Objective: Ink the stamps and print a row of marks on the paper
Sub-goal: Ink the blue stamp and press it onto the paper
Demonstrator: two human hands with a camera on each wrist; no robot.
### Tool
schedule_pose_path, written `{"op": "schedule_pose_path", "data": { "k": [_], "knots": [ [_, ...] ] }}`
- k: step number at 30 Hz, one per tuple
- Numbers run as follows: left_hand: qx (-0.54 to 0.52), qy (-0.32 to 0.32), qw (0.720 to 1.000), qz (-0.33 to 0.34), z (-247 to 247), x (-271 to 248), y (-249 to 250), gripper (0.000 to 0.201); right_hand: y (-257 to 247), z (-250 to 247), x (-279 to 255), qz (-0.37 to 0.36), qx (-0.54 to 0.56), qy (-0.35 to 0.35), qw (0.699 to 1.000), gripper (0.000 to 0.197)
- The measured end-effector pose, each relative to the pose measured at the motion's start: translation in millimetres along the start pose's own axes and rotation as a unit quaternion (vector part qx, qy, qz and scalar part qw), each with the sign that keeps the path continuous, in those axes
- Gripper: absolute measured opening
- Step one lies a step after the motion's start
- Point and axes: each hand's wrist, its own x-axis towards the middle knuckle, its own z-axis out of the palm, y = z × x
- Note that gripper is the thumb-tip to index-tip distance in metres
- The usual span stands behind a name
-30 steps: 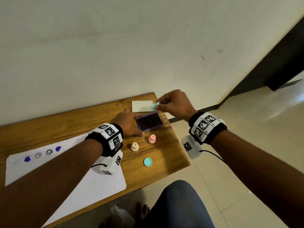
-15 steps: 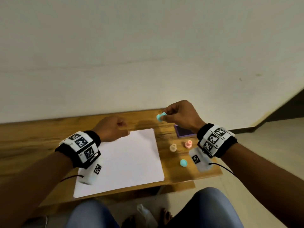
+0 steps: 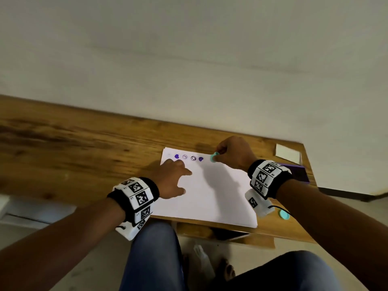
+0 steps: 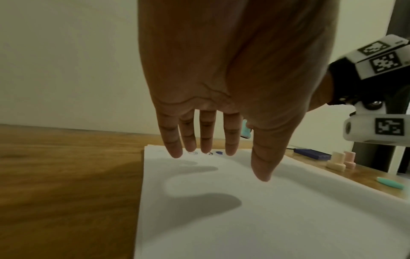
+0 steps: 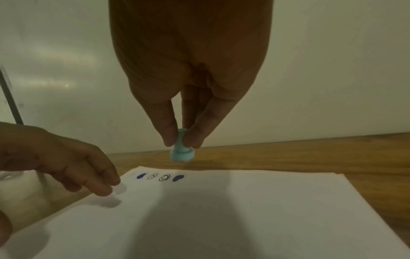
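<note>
We see a small teal stamp (image 5: 182,152), smooth plastic with a narrow neck and a flared round base, pinched at the neck by the thumb and fingers of the right hand (image 3: 232,154). That grip is closed on the stamp, which hangs just above the far edge of the paper (image 3: 210,192), to the right of the printed row. The row of marks (image 5: 160,177) runs along the far edge: a solid purple heart, two thin ringed circles, then another solid purple heart. The paper is a smooth white rectangular sheet lying flat on the table (image 3: 73,156), which is warm brown wood with dark grain streaks.

The left hand (image 3: 171,179) spreads straight fingers over the sheet's near-left part, its grip open and empty; whether the fingertips actually touch the paper we cannot quite tell. To the right of the sheet stand a cream stamp (image 4: 336,162) and a pink stamp (image 4: 350,159), both cylindrical with wider bases. Beyond them lies a flat purple ink pad (image 4: 310,153), and a teal disc-shaped cap (image 3: 283,214) rests near the table's front edge.
</note>
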Motion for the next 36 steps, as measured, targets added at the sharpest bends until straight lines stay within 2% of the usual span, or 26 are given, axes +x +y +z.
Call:
{"op": "schedule_pose_path", "data": {
  "k": [12,18,36],
  "knots": [
    [0.009,-0.018,1.0,0.009,17,1,-2,0.07,-4,16,18,-0.007,-0.063,0.003,0.998,0.015],
    [0.014,-0.027,1.0,-0.003,14,2,2,0.07,-4,18,19,-0.008,-0.077,0.003,0.997,0.019],
    [-0.003,-0.042,0.999,-0.024,8,9,10,0.07,-1,30,24,-0.019,-0.078,-0.009,0.997,0.021]
  ]
}}
